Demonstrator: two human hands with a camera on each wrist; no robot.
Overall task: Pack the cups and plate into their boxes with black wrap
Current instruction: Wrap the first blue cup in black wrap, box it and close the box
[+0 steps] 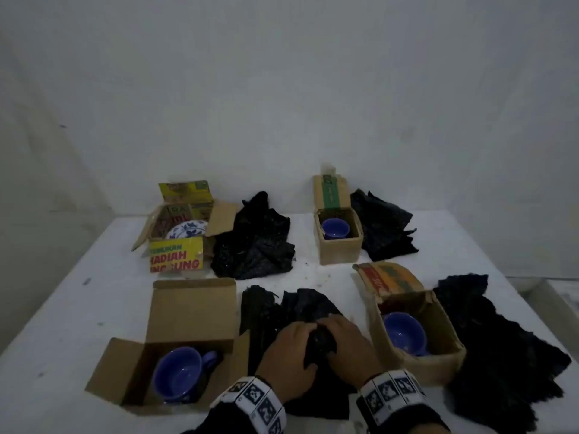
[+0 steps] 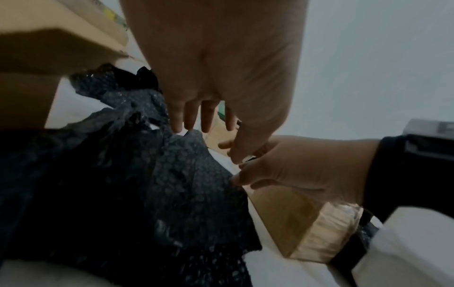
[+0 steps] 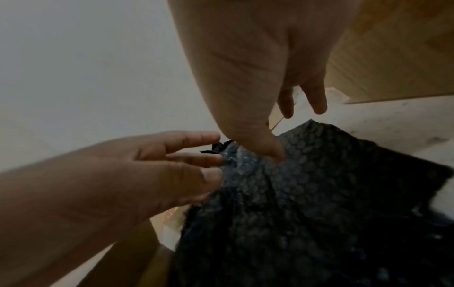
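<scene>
Left hand (image 2: 216, 68) fills top centre, fingers pointing down, fingertips (image 2: 189, 124) on a raised fold of the crumpled black bubble wrap sheet (image 2: 147, 194). Right hand (image 2: 302, 170) comes in from the right in a dark long sleeve (image 2: 388, 174), its curled fingers pinching the wrap's right edge. The left thumb reaches down to the right fingers (contact unclear). Plain brown cardboard box (image 2: 49, 44) upper left, its flap over the wrap's far end. Brown cardboard box with clear tape on its corner (image 2: 282, 219) lower right, just beside the wrap. White tabletop (image 2: 405, 242) underneath.

Yellow box (image 1: 177, 256) lettering partly hidden, sleeves (image 1: 410, 419) cut off
</scene>
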